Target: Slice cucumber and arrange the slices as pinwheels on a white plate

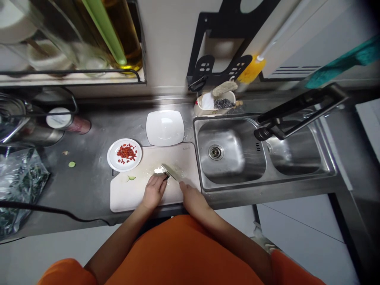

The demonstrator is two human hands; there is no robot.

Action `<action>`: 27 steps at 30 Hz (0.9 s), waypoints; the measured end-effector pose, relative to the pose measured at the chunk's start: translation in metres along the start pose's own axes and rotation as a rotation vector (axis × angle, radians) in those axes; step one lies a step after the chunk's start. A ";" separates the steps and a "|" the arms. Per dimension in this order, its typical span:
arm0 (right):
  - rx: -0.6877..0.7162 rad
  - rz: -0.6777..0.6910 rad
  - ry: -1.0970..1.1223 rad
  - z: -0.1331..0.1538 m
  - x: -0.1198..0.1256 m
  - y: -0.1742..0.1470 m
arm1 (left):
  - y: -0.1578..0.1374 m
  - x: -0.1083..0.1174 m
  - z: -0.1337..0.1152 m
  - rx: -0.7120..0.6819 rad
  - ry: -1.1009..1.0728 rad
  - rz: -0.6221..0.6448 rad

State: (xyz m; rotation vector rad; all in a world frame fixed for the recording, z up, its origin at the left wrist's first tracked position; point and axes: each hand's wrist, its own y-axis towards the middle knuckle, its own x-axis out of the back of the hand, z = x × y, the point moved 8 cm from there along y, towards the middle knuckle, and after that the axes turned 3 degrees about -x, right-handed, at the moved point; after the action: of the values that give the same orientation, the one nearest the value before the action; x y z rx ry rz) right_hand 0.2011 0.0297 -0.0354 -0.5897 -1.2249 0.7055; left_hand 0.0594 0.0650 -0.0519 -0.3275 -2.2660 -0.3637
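Observation:
My right hand [193, 198] grips a kitchen knife [171, 171] by its handle, the blade angled up and left over a pale cutting board [135, 197]. My left hand [154, 190] rests on the board just left of the blade, fingers bent and pressed together. Something small and dark shows by its fingertips, too small to name. A bright white patch [159, 171] lies just beyond them, and pale wet bits are scattered around it. A thin green slice [131, 178] is farther left on the board. A white plate with red dried pieces [127, 153] overlaps the board's upper left corner.
A white square dish [165, 127] stands behind the board. To the right is a double steel sink [234, 152] with a black faucet [285, 118]. On the left are a plastic bag of greens [22, 186], a lidded jar [69, 120] and a green slice [71, 164].

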 end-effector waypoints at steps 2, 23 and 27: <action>-0.009 0.012 -0.014 -0.003 0.002 -0.009 | -0.001 0.000 0.001 0.001 0.005 -0.004; -0.031 0.082 -0.006 -0.005 0.002 -0.033 | 0.000 0.003 -0.003 0.000 0.014 -0.023; -0.028 0.093 -0.007 -0.004 0.005 -0.032 | -0.001 0.001 -0.001 0.000 0.020 -0.015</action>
State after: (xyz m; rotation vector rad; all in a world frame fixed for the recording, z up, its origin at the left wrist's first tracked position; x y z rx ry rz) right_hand 0.2111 0.0124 -0.0089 -0.6712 -1.2216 0.7696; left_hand 0.0591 0.0642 -0.0513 -0.3055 -2.2500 -0.3737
